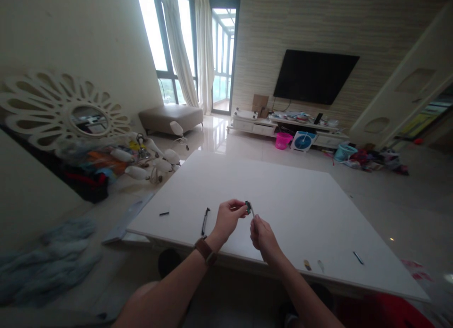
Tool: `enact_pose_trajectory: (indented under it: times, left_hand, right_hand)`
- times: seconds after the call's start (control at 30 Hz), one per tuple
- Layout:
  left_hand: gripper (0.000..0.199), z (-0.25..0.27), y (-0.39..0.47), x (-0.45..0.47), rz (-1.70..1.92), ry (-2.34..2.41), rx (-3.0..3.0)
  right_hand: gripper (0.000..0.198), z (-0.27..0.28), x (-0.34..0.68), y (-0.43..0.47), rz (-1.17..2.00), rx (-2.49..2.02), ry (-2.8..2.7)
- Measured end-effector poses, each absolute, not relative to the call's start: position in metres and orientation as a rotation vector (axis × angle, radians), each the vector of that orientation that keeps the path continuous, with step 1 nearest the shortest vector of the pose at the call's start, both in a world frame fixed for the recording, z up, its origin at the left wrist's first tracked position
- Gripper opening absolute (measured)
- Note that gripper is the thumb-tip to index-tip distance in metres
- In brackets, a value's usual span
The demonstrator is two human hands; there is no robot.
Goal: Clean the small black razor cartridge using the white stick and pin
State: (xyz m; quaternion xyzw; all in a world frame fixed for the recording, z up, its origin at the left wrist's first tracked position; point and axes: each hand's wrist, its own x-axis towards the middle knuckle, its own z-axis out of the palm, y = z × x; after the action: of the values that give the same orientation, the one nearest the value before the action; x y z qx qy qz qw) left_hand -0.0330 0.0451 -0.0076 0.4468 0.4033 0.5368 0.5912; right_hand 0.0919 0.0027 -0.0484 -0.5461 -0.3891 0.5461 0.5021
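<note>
Above the white table (283,191), my left hand (228,219) pinches a small dark green part (248,207), perhaps a little circuit board; its kind is too small to make out. My right hand (264,236) is closed around a slim grey metallic tool (252,210), whose far end meets or nearly meets the green part. Left of my left wrist lies a thin, long dark piece (205,222). A short dark bar (164,214) rests farther left. Off to the right are a brown and black piece (307,264), a pale pointed piece (320,265) and another dark bar (358,257).
Beyond the table, a pink bin (283,140) and a blue-and-white box fan (303,141) stand by the low TV cabinet (325,140). A lamp with several white shades (163,165) sits on the floor at left. Red cloth (385,311) lies at the near right.
</note>
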Motion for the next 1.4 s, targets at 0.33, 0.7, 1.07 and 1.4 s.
enact_pose_trajectory:
  times: [0.33,0.7,1.07,1.4]
  left_hand:
    - [0.017,-0.004,0.05,-0.04,1.301,0.98,1.054]
    - [0.017,-0.011,0.047,-0.033,1.274,0.973,1.053]
    - [0.014,-0.005,0.046,-0.033,1.305,1.022,1.081]
    - [0.02,-0.012,0.044,-0.031,1.25,1.008,1.099]
  right_hand:
    - [0.057,-0.052,0.087,0.005,1.387,-1.327,-0.915]
    - [0.059,-0.057,0.09,0.005,1.362,-1.348,-0.87]
    - [0.052,-0.05,0.095,0.001,1.31,-1.369,-1.014]
    - [0.05,-0.058,0.103,0.006,1.204,-1.405,-1.13]
